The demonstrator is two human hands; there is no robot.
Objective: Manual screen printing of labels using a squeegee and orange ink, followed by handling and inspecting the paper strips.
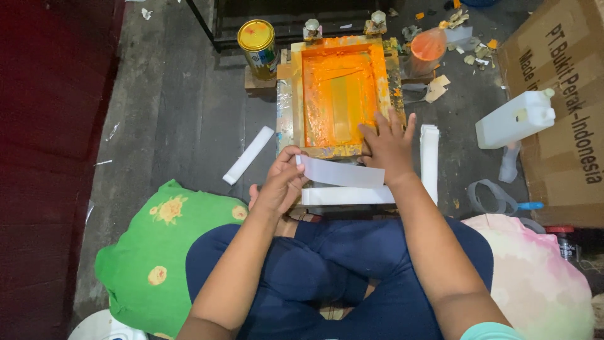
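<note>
A thin white strip (343, 172) lies across the near edge of the orange-stained printing frame (336, 94), just above the person's lap. It looks light and flexible, likely paper or thin plastic, so it should bend easily and slide on a smooth surface; the ends seem the best places to take it, away from the wet-looking orange ink. The left hand (280, 186) has its grip closed, pinching the strip's left end between thumb and fingers. The right hand (387, 143) lies open and flat, fingers spread, pressing on the frame's near right corner beside the strip's other end; it holds nothing. More white strips sit stacked just beneath (346, 196) and to the right (429, 160), and one lies loose on the floor (249, 155). A yellow-lidded can (257, 39) stands beyond the frame, and a white jug (516, 118) rests to the right.
</note>
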